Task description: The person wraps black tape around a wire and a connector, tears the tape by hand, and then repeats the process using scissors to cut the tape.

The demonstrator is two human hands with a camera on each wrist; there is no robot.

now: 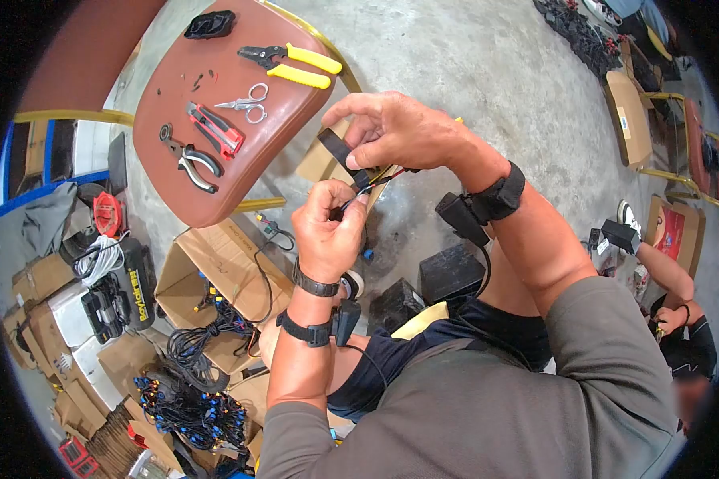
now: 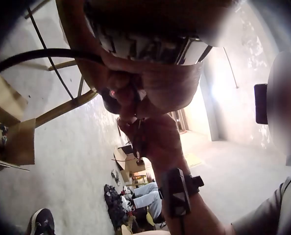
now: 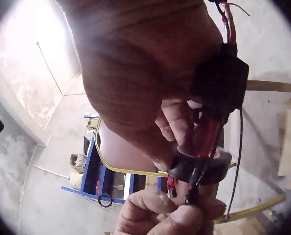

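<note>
In the head view my left hand [image 1: 345, 211] grips a thin bundle of red and black wires [image 1: 381, 177] in front of my chest. Just above it, my right hand [image 1: 358, 156] pinches a strip of black tape [image 1: 337, 148] stretched up from the bundle. The right wrist view shows my right hand's fingers [image 3: 177, 122] on the black tape [image 3: 220, 81]. There the red wires [image 3: 206, 142] run through a dark tape roll [image 3: 204, 165] down to my left hand's fingers [image 3: 172, 215]. The left wrist view shows both hands meeting around the wires [image 2: 128, 95], and little else is clear.
A brown chair seat [image 1: 168, 88] ahead holds yellow-handled strippers [image 1: 295, 64], scissors [image 1: 248, 102], a red cutter [image 1: 216, 129] and pliers [image 1: 188, 158]. Open cardboard boxes [image 1: 228, 259] and coiled black cables [image 1: 188, 403] lie at the left. Another person [image 1: 679, 307] sits at the right.
</note>
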